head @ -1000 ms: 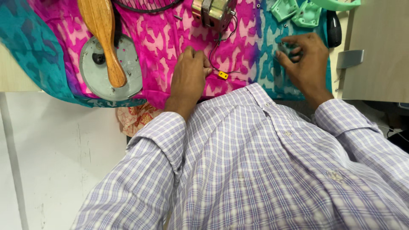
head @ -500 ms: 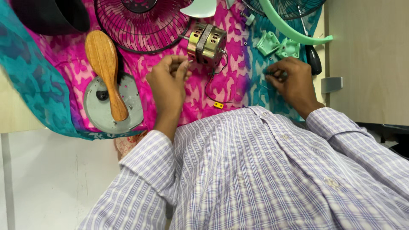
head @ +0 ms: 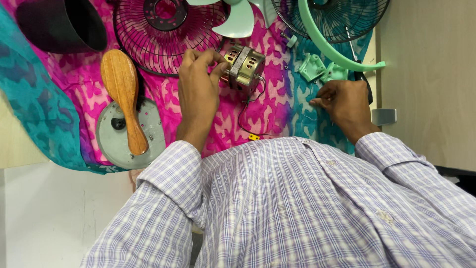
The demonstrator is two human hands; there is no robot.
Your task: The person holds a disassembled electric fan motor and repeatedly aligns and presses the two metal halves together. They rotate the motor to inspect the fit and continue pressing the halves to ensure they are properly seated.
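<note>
My left hand [head: 198,84] grips a metal fan motor [head: 246,67] by its left end; the motor lies on a pink and turquoise cloth [head: 84,79]. Thin black wires [head: 244,110] run from the motor down to a small yellow connector [head: 254,137]. My right hand [head: 344,101] rests on the turquoise part of the cloth with its fingers curled shut; nothing shows in them. Two mint green plastic brackets [head: 313,67] lie just above that hand.
A black fan grille [head: 144,49] and a mint fan blade [head: 239,22] lie above the motor. A second grille [head: 342,17] with a mint ring [head: 325,44] sits top right. At left: a wooden brush [head: 121,94] on a grey disc [head: 111,146], a black pot [head: 59,27].
My left hand has moved up from the cloth near the yellow connector to the motor and taken hold of it. The view has tilted upward. My right hand has stayed on the turquoise cloth.
</note>
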